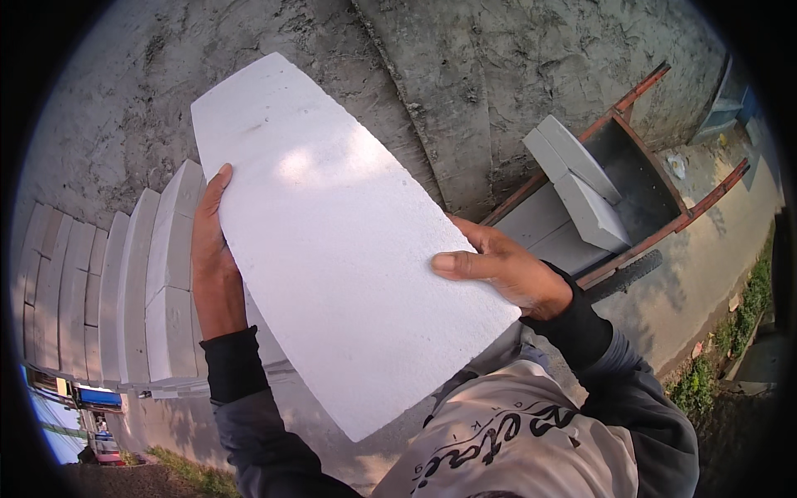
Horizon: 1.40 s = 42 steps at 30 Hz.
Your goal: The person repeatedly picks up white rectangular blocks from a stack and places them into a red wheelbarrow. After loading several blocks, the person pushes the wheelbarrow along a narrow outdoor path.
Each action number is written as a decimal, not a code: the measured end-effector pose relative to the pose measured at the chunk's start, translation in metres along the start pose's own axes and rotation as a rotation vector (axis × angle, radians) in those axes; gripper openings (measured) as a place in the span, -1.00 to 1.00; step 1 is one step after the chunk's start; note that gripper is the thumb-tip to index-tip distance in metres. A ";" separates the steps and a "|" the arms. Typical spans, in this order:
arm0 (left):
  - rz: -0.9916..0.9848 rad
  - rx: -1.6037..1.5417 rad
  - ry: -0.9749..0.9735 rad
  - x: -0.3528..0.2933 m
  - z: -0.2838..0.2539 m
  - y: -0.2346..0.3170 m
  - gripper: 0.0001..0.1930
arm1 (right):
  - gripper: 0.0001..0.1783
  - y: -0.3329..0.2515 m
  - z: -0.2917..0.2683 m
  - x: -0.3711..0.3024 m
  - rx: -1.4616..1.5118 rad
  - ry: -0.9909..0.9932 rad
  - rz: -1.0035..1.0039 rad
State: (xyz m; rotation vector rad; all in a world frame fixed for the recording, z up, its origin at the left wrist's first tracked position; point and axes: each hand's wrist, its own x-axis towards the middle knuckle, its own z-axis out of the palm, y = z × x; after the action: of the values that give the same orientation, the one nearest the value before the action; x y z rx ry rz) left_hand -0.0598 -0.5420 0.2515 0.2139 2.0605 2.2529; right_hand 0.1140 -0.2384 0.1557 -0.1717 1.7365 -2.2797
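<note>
A large white lightweight concrete block (332, 241) is held up in front of me, tilted, hiding much of the ground below. My left hand (217, 257) grips its left edge, with the thumb on the near face and the other fingers out of sight behind. On the opposite edge, near the lower right corner, my right hand (506, 266) is closed with its thumb pressed on the face. Left of the block stands a tall stack of similar pale blocks (170, 274). To the right, a cart (647, 195) with reddish-brown handles carries several more blocks (581, 178).
A rough grey plastered wall (465, 75) runs along the far side. The cart's tyre (627, 278) rests on the concrete path (664, 307). Grass (697, 382) borders the path at right. A red vehicle (108, 452) is far off at lower left.
</note>
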 end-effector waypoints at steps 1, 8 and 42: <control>-0.035 -0.040 -0.079 0.011 0.024 -0.014 -0.38 | 0.02 0.005 -0.019 -0.018 0.058 0.037 -0.009; -0.253 -0.158 -0.350 0.055 0.249 -0.116 -0.30 | 0.02 0.014 -0.137 -0.144 0.200 0.406 0.075; -0.907 0.171 -0.945 0.035 0.645 -0.395 -0.43 | -0.39 0.126 -0.247 -0.272 1.013 1.023 0.094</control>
State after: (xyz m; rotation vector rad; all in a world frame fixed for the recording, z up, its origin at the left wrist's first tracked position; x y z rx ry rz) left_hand -0.0062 0.1345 -0.0844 0.2242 1.3764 1.0976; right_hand 0.3286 0.0369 -0.0147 1.4021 0.5132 -3.0305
